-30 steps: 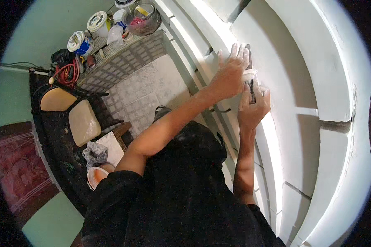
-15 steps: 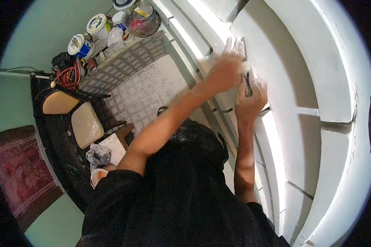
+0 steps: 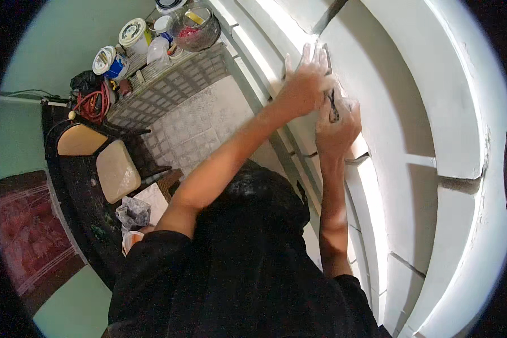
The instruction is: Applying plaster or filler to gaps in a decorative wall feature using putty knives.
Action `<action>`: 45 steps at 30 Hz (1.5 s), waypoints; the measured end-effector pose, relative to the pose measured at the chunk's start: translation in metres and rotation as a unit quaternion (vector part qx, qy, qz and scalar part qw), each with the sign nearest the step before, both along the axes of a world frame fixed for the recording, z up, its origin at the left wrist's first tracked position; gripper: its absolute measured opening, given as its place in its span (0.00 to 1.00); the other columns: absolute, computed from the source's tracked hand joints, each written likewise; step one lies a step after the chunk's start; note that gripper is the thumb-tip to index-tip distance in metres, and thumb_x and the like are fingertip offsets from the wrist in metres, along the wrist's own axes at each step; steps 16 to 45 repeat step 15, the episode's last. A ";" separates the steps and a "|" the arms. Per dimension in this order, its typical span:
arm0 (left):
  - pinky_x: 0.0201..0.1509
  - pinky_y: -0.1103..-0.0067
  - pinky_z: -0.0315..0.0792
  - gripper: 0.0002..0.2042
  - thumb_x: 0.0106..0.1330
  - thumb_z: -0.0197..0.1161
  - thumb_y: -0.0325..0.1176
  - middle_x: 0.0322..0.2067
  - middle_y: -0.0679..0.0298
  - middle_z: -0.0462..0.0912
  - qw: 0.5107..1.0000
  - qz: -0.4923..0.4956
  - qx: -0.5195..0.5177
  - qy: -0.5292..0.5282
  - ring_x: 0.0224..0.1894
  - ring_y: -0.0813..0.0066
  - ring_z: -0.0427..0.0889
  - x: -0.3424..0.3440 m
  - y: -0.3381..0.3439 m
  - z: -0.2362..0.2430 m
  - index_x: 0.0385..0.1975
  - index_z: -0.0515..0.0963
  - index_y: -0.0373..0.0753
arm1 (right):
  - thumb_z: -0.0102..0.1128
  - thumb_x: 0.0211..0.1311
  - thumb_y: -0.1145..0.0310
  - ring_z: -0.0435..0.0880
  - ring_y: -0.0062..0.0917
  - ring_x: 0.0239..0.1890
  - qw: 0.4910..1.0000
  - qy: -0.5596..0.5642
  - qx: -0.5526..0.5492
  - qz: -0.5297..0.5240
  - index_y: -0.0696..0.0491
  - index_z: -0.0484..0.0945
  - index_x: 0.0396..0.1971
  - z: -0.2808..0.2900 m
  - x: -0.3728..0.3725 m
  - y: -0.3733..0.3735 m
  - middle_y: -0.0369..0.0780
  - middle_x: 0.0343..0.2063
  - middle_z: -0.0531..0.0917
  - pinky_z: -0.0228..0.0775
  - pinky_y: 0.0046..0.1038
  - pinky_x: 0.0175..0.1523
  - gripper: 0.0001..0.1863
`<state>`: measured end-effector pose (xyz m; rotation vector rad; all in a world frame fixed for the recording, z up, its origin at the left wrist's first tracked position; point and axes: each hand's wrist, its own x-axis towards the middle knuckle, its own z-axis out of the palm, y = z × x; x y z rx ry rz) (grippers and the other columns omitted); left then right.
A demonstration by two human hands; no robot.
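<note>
Both hands are at a white wall panel [image 3: 377, 73] with raised blocks and grooves. My right hand [image 3: 339, 130] is closed around the black handle of a flat, trowel-like tool [image 3: 333, 108]; its blade is mostly hidden by the hands. Just above, my left hand [image 3: 310, 81] lies with fingers stretched and spread, pressed along the tool and the panel edge. Whitish dust or paste coats its fingertips. A dark groove [image 3: 328, 17] runs up from beyond the fingertips.
At the far left, a ledge [image 3: 146, 79] bears a white-lidded bucket [image 3: 134, 32], a blue-and-white bucket [image 3: 110, 63], a glass bowl [image 3: 194, 34] and a red hose [image 3: 93, 104]. Chairs with a beige seat [image 3: 118, 172] stand left of me, near a crumpled plastic bag [image 3: 134, 213].
Both hands have shifted slightly up and left along the panel with the tool. My left fingers are more widely spread now.
</note>
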<state>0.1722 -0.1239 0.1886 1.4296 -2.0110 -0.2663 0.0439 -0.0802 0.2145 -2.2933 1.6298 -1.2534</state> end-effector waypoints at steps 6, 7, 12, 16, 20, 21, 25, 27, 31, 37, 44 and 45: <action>0.66 0.34 0.41 0.22 0.59 0.58 0.37 0.57 0.49 0.72 0.998 0.048 -0.029 0.003 0.65 0.52 0.66 -0.007 0.000 -0.022 0.54 0.73 0.38 | 0.62 0.56 0.74 0.75 0.33 0.26 0.999 -0.029 0.015 -0.002 0.59 0.83 0.41 0.000 0.004 0.003 0.44 0.24 0.75 0.67 0.34 0.32 0.12; 0.66 0.35 0.41 0.23 0.59 0.58 0.37 0.56 0.49 0.73 0.996 0.073 -0.047 -0.035 0.64 0.52 0.67 -0.007 -0.001 -0.012 0.55 0.72 0.37 | 0.62 0.56 0.73 0.75 0.33 0.26 1.000 -0.021 0.011 -0.005 0.59 0.83 0.40 0.001 0.004 0.000 0.43 0.24 0.75 0.67 0.34 0.33 0.12; 0.66 0.34 0.40 0.23 0.60 0.57 0.37 0.58 0.49 0.71 0.998 0.049 0.031 0.006 0.64 0.53 0.68 -0.001 0.009 -0.015 0.56 0.72 0.41 | 0.62 0.56 0.74 0.75 0.33 0.26 0.999 -0.029 -0.034 0.004 0.59 0.83 0.42 -0.006 0.010 0.002 0.44 0.23 0.74 0.67 0.34 0.32 0.13; 0.68 0.36 0.34 0.24 0.59 0.60 0.39 0.60 0.49 0.71 0.996 0.058 0.042 -0.052 0.64 0.55 0.68 -0.002 -0.010 -0.018 0.58 0.72 0.47 | 0.64 0.57 0.71 0.77 0.32 0.28 0.999 -0.040 0.036 -0.008 0.57 0.82 0.47 0.001 0.009 0.000 0.45 0.26 0.77 0.69 0.35 0.35 0.17; 0.68 0.36 0.34 0.24 0.59 0.60 0.39 0.60 0.49 0.71 0.996 0.058 0.042 -0.052 0.64 0.55 0.68 -0.002 -0.010 -0.018 0.58 0.72 0.47 | 0.64 0.57 0.71 0.77 0.32 0.28 0.999 -0.040 0.036 -0.008 0.57 0.82 0.47 0.001 0.009 0.000 0.45 0.26 0.77 0.69 0.35 0.35 0.17; 0.68 0.36 0.34 0.24 0.59 0.60 0.39 0.60 0.49 0.71 0.996 0.058 0.042 -0.052 0.64 0.55 0.68 -0.002 -0.010 -0.018 0.58 0.72 0.47 | 0.64 0.57 0.71 0.77 0.32 0.28 0.999 -0.040 0.036 -0.008 0.57 0.82 0.47 0.001 0.009 0.000 0.45 0.26 0.77 0.69 0.35 0.35 0.17; 0.68 0.36 0.34 0.24 0.59 0.60 0.39 0.60 0.49 0.71 0.996 0.058 0.042 -0.052 0.64 0.55 0.68 -0.002 -0.010 -0.018 0.58 0.72 0.47 | 0.64 0.57 0.71 0.77 0.32 0.28 0.999 -0.040 0.036 -0.008 0.57 0.82 0.47 0.001 0.009 0.000 0.45 0.26 0.77 0.69 0.35 0.35 0.17; 0.68 0.36 0.34 0.24 0.59 0.60 0.39 0.60 0.49 0.71 0.996 0.058 0.042 -0.052 0.64 0.55 0.68 -0.002 -0.010 -0.018 0.58 0.72 0.47 | 0.64 0.57 0.71 0.77 0.32 0.28 0.999 -0.040 0.036 -0.008 0.57 0.82 0.47 0.001 0.009 0.000 0.45 0.26 0.77 0.69 0.35 0.35 0.17; 0.68 0.36 0.34 0.24 0.59 0.60 0.39 0.60 0.49 0.71 0.996 0.058 0.042 -0.052 0.64 0.55 0.68 -0.002 -0.010 -0.018 0.58 0.72 0.47 | 0.64 0.57 0.71 0.77 0.32 0.28 0.999 -0.040 0.036 -0.008 0.57 0.82 0.47 0.001 0.009 0.000 0.45 0.26 0.77 0.69 0.35 0.35 0.17; 0.68 0.36 0.34 0.24 0.59 0.60 0.39 0.60 0.49 0.71 0.996 0.058 0.042 -0.052 0.64 0.55 0.68 -0.002 -0.010 -0.018 0.58 0.72 0.47 | 0.64 0.57 0.71 0.77 0.32 0.28 0.999 -0.040 0.036 -0.008 0.57 0.82 0.47 0.001 0.009 0.000 0.45 0.26 0.77 0.69 0.35 0.35 0.17; 0.68 0.36 0.34 0.24 0.59 0.60 0.39 0.60 0.49 0.71 0.996 0.058 0.042 -0.052 0.64 0.55 0.68 -0.002 -0.010 -0.018 0.58 0.72 0.47 | 0.64 0.57 0.71 0.77 0.32 0.28 0.999 -0.040 0.036 -0.008 0.57 0.82 0.47 0.001 0.009 0.000 0.45 0.26 0.77 0.69 0.35 0.35 0.17; 0.68 0.36 0.34 0.24 0.59 0.60 0.39 0.60 0.49 0.71 0.996 0.058 0.042 -0.052 0.64 0.55 0.68 -0.002 -0.010 -0.018 0.58 0.72 0.47 | 0.64 0.57 0.71 0.77 0.32 0.28 0.999 -0.040 0.036 -0.008 0.57 0.82 0.47 0.001 0.009 0.000 0.45 0.26 0.77 0.69 0.35 0.35 0.17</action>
